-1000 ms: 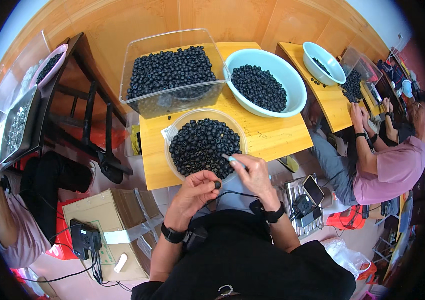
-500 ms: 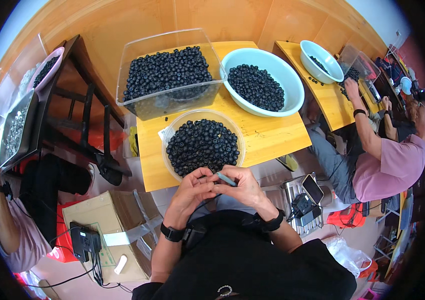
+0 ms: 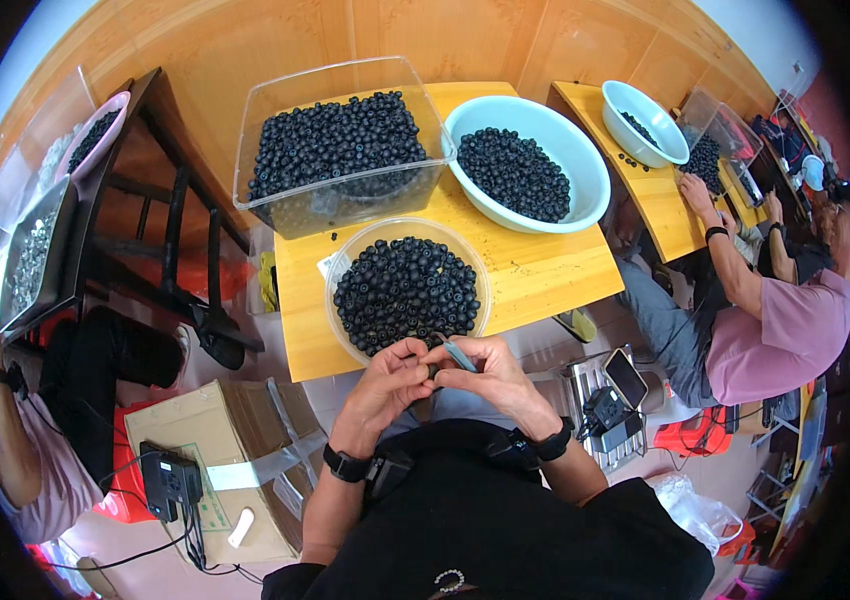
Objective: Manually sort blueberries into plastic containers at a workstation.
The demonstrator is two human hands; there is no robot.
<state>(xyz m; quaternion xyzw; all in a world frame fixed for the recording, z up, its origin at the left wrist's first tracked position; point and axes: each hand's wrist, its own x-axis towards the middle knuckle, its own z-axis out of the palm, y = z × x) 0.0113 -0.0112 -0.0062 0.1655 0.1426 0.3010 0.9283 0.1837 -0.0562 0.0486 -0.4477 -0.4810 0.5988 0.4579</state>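
Observation:
Pinched in the fingertips of my left hand (image 3: 385, 388) is a small dark round piece (image 3: 433, 371), mostly hidden by the fingers. My right hand (image 3: 501, 380) is closed around a slim light-blue tool (image 3: 460, 356), with a thin end showing above the fingers; its exact kind is unclear. The fingers of both hands meet just in front of a round clear tub (image 3: 486, 290). Inside the tub lie many black round pieces (image 3: 405, 290), some showing a hole in the middle.
Behind the tub on the yellow table (image 3: 545, 280) stand a clear rectangular bin (image 3: 345, 218) and a light-blue basin (image 3: 591, 190), both holding black pieces. A cardboard box (image 3: 180, 425) sits at lower left. Other people work at the right table (image 3: 670, 225) and at the left edge.
My hands have shifted slightly, and the light-blue tool is tilted more steeply. The dark piece now shows between my fingertips. A co-worker's hand on the right has moved down toward the table.

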